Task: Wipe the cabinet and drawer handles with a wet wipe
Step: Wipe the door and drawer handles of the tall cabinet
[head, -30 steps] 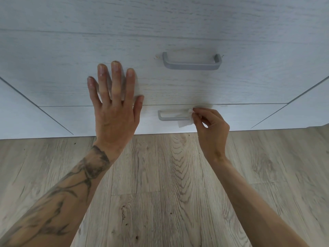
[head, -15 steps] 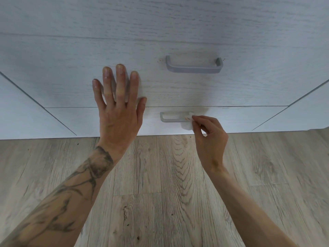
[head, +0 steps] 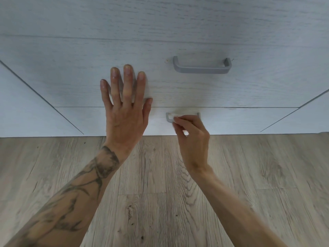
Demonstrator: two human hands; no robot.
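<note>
Two grey bar handles sit on pale wood-grain drawer fronts. The upper handle [head: 202, 65] is bare. My right hand [head: 193, 138] pinches a white wet wipe [head: 173, 115] against the left end of the lower handle [head: 168, 118], and the hand hides most of that bar. My left hand [head: 125, 111] lies flat with fingers spread on the drawer front [head: 195, 91], left of both handles, its palm across the seam between the two drawers.
Light wood-plank floor [head: 160, 202] runs from the base of the cabinet toward me. Plain cabinet panels flank the drawers at the left [head: 23, 107] and right [head: 313, 114]. Both forearms reach in from below.
My right hand has slid the wipe leftward along the lower handle, from its right end to its left end. The left hand stays pressed on the drawer front.
</note>
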